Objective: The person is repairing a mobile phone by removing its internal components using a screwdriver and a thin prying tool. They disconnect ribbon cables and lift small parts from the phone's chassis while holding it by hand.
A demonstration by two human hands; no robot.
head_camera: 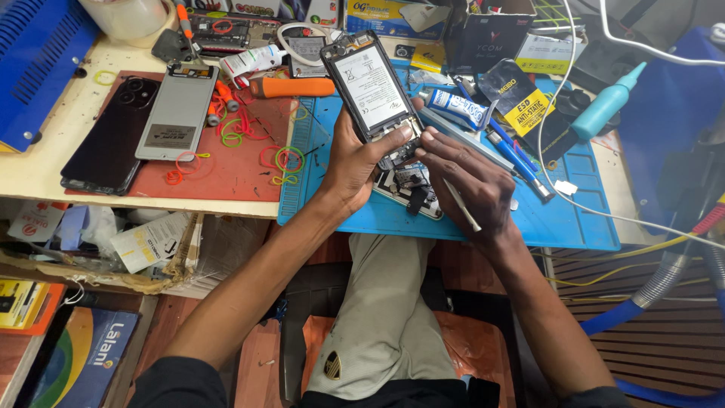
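My left hand (pixel 356 162) grips an opened smartphone (pixel 367 85) by its lower end, tilted up over the blue work mat (pixel 574 219); its white battery faces me. My right hand (pixel 462 175) touches the phone's bottom edge with its fingertips and holds a thin light-coloured tool (pixel 462 205) that points back toward my wrist. Under both hands lies another phone part (pixel 410 190) with a black piece on it.
On the red mat (pixel 226 170) lie a dark phone (pixel 113 136), a grey back cover (pixel 177 112), rubber bands and an orange-handled tool (pixel 294 87). A teal squeeze bottle (pixel 608 104), blue pens, packets, a white cable and boxes crowd the bench's back and right.
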